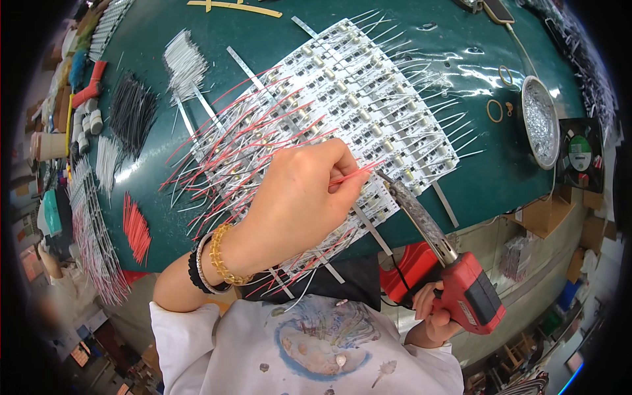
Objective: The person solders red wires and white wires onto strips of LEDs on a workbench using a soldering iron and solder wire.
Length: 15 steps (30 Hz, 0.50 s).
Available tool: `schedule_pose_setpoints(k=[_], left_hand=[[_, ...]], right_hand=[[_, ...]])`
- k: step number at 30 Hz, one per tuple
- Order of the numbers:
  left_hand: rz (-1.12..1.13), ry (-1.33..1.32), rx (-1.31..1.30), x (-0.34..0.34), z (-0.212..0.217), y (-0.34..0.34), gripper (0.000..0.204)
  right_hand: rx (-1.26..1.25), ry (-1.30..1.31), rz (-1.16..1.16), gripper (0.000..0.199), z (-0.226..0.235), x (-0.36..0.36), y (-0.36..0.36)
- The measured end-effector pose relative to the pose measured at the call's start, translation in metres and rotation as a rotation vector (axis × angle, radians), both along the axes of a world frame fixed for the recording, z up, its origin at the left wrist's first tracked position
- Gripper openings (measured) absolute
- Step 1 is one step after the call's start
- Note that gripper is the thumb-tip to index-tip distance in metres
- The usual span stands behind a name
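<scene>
Over the white circuit board panel [368,99], my left hand [309,191] pinches a few short red wires [352,175] between thumb and fingers. A red-and-black soldering gun [469,289] is gripped by its handle in my right hand [434,313], below the panel's right corner. Its long barrel reaches up to the panel, and the dark tip lies close to the red wire ends; whether they touch I cannot tell. Rows of small components cover the panel. Red and white wires stick out from its left side, white ones from its right. Metal strips [446,204] show at its edges.
Bundles of white [185,62], black [133,115] and red wires [135,227] lie on the green table [263,26] to the left. A round metal dish [541,122] stands at the right beside a black fan [580,155]. Rubber bands [494,110] lie near the dish.
</scene>
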State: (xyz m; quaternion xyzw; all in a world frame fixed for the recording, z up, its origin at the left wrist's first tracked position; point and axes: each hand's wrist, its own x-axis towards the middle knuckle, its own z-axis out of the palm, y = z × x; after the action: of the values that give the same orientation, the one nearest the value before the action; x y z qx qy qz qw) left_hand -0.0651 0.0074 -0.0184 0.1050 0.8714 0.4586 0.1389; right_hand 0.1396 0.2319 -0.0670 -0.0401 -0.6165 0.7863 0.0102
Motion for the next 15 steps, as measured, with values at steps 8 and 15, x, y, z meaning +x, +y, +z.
schedule_pose_setpoints(k=[8, 15], left_hand=[[0.009, -0.041, 0.013, -0.003, 0.000, -0.002, 0.016], [-0.018, -0.005, -0.032, -0.003, 0.003, 0.000, 0.016]], right_hand=[[0.090, 0.023, 0.019, 0.067, 0.007, -0.019, -0.006], [0.056, -0.115, 0.033, 0.052, 0.017, -0.016, -0.003]])
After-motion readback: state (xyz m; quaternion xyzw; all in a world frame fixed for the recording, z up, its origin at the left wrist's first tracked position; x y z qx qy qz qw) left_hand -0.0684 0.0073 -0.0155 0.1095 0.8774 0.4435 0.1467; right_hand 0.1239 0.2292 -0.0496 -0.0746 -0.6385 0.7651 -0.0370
